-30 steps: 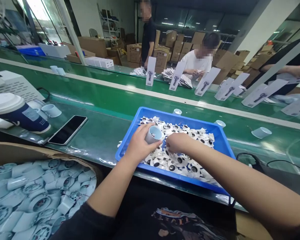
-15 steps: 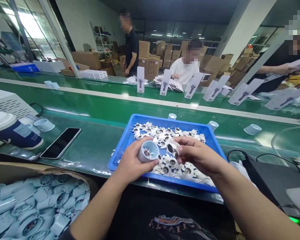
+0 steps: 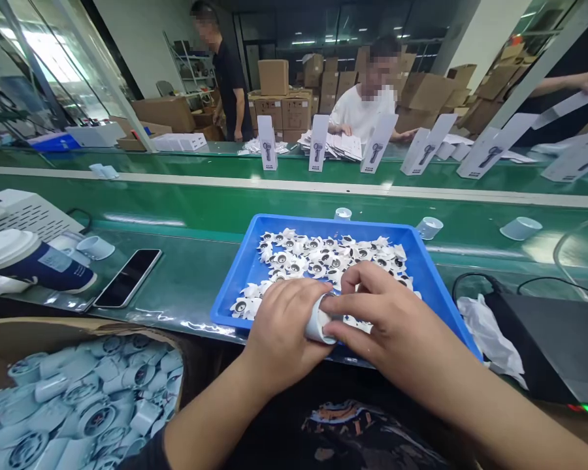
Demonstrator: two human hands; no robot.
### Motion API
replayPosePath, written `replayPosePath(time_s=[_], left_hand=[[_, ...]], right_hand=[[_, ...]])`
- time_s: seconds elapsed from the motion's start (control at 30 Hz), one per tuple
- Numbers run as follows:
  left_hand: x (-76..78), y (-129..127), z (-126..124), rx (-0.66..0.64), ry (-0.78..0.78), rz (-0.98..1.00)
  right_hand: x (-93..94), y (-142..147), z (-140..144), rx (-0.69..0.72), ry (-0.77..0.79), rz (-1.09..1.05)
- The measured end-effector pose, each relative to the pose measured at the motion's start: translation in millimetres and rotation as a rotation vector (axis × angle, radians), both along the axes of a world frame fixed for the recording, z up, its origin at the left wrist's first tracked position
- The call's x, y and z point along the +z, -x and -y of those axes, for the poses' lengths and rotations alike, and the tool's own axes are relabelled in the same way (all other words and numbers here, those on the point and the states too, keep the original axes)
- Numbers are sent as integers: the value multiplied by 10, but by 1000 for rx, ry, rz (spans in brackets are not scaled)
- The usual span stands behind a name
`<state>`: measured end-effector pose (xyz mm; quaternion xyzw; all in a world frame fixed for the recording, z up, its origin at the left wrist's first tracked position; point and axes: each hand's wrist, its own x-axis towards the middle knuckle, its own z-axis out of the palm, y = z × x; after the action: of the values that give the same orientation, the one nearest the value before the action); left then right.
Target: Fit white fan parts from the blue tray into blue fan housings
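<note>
My left hand point(image 3: 284, 326) is wrapped round a light blue plastic fan housing point(image 3: 314, 325), its open mouth tilted toward my right hand point(image 3: 385, 310). The thumb and fingertips of that right hand are pinched at the mouth, on a white fan impeller point(image 3: 325, 318) that sits partly inside. My fingers cover most of the impeller, so how deep it sits cannot be seen. Just beyond both hands lies a blue tray point(image 3: 231, 277) holding many white impellers point(image 3: 296, 266) with dark round centres.
A carton of light blue housings point(image 3: 95, 418) stands at lower left. On the bench are a phone point(image 3: 130, 277), a paper cup point(image 3: 39, 261) and a black device point(image 3: 549, 339). Several housings point(image 3: 521, 228) stand beyond the tray. White boxes point(image 3: 318, 143) line the far side, near other people.
The impeller in my right hand has moved left into the housing's mouth. My left hand has turned the housing toward the right hand and brought it slightly lower. The view has shifted a little.
</note>
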<state>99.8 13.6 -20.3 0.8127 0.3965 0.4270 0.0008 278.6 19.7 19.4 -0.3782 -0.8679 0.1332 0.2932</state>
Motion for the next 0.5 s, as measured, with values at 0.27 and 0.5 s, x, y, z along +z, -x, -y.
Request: replayPosePath(time_s=[0.27, 0.5], left_hand=[[-50, 0, -52, 9, 106, 37], [209, 596, -922, 263, 520, -49]], right_hand=[[-24, -328, -28, 108, 193, -69], [-891, -1470, 526, -167, 477, -328]])
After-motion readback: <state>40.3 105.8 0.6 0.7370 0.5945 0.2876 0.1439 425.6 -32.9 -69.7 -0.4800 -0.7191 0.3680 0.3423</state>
